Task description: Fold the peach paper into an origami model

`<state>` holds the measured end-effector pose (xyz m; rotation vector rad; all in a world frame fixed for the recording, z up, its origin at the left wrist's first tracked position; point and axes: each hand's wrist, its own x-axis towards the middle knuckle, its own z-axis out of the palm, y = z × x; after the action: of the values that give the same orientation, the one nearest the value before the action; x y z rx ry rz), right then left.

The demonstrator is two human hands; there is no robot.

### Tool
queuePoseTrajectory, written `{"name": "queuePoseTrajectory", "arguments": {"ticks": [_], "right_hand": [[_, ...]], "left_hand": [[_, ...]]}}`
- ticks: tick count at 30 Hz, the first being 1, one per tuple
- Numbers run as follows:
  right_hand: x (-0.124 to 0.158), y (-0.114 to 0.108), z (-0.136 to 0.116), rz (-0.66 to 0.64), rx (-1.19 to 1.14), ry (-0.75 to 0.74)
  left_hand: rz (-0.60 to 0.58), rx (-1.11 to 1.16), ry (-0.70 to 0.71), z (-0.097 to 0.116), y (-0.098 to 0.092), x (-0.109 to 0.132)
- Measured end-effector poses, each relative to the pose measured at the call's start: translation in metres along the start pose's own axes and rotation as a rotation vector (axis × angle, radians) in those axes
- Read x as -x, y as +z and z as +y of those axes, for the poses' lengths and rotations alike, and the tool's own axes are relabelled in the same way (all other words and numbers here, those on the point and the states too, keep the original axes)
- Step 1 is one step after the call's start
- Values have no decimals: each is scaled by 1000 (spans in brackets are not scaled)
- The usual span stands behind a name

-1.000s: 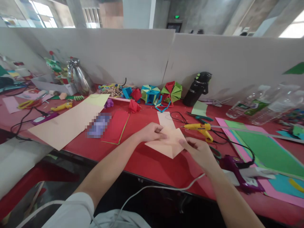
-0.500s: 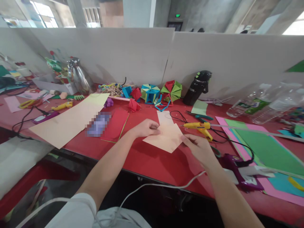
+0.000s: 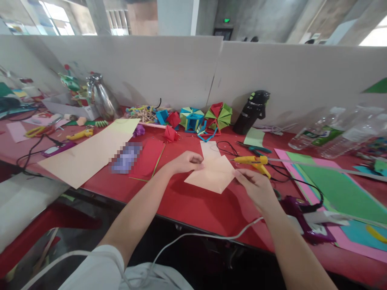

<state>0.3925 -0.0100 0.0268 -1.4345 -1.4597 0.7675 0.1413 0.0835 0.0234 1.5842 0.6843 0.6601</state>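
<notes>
Over a red table (image 3: 181,203) before a grey partition (image 3: 145,72), both hands (image 3: 185,162) pinch peach paper (image 3: 213,177).

The left hand (image 3: 188,162) pinches, loosely curled — to its right, the right hand (image 3: 254,185) pinches too, forearm (image 3: 292,237) slanting below.

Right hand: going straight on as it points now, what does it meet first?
The peach paper, which the right hand appears to pinch at its right corner; beyond, probably the left hand, though depth is unclear.

Pixelation obscures a purple item (image 3: 126,158); the left fingers (image 3: 196,157) hide some peach paper (image 3: 215,176).
</notes>
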Motion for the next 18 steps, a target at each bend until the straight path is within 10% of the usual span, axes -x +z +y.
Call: {"name": "queuePoseTrajectory", "arguments": {"ticks": [5,18], "right_hand": [[7,8,-23,-190,64,30],[9,30,-20,-299,-41,130]], "left_hand": [[-178,62,-18,8,6,4],[-124,-54,87,-9,20,-8]]}}
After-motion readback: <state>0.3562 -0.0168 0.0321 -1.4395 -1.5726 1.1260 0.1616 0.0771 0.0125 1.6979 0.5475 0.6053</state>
